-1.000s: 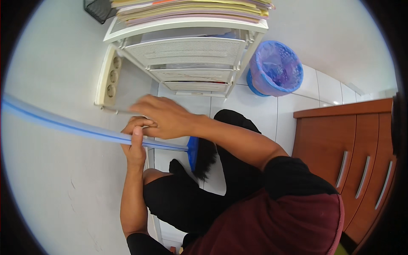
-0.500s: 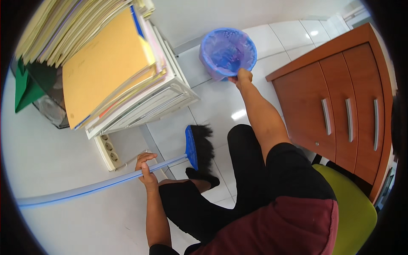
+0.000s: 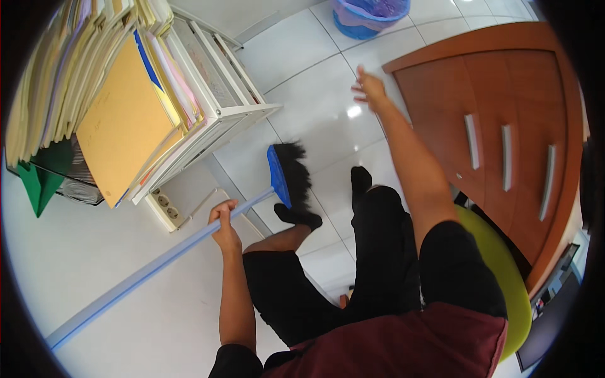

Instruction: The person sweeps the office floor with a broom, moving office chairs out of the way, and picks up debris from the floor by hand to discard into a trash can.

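My left hand point(image 3: 225, 225) is wrapped round the light blue handle of a broom point(image 3: 157, 269). The broom's blue head with black bristles point(image 3: 292, 174) is by the tiled floor, close to my left foot. Stretched out ahead, my right hand point(image 3: 370, 90) holds nothing and has its fingers apart, slightly blurred. Beyond it, at the top edge, stands a blue waste bin point(image 3: 365, 24) lined with a thin purplish bag. The bin is apart from my hand and partly cut off by the picture's edge.
At left, a white rack point(image 3: 242, 112) carries stacked paper folders point(image 3: 126, 120). Below it a power strip point(image 3: 164, 210) is fixed to the wall. On the right stand a brown drawer cabinet point(image 3: 485, 120) with silver handles and a green chair point(image 3: 504, 271).
My right hand has let go of the bin's rim and drawn back from it, fingers spreading. The bin now sits higher in view. My left hand keeps its hold on the broom.
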Tool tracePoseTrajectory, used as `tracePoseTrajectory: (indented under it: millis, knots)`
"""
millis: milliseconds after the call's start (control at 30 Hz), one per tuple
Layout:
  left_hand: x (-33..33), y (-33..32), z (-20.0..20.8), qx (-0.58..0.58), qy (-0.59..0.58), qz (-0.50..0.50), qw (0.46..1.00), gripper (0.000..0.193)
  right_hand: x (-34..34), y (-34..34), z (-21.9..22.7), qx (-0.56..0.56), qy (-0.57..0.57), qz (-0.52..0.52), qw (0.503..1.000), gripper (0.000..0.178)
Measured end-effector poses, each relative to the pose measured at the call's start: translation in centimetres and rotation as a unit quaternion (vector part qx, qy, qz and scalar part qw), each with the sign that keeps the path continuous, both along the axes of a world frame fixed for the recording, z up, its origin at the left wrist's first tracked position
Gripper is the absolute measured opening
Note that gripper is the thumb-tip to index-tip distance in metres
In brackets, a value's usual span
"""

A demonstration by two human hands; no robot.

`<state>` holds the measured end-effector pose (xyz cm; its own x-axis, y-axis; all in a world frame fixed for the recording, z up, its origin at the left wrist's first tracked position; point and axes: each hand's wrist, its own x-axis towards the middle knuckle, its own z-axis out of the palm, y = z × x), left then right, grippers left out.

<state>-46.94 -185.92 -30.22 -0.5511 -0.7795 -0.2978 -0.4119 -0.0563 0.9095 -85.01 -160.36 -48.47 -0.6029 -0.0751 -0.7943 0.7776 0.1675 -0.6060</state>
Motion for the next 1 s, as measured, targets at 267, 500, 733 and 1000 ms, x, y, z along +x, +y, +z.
tracePoseTrajectory:
  millis: [267,500,733,1000]
  knots:
    - [-2.1,-0.2,14.8,0.045,0.026,0.033,0.998,0.019,24.8,9.5,17.9,0.171,0.123,0.059,0.976,0.038]
    - [-5.3,6.3,21.2,-0.018,-0.019,-0.041,0.999,0.026,22.0,11.0,40.3,0.005,0.217,0.147,0.965,0.054]
    - [-9.3,17.7,22.8,-0.157,0.064,-0.227,0.959,0.010,18.1,11.2,61.0,-0.325,0.398,0.002,0.858,0.064]
    - [-3.4,26.4,25.6,-0.207,-0.015,-0.299,0.931,0.015,25.9,14.6,75.1,0.351,0.573,0.573,0.469,0.042]
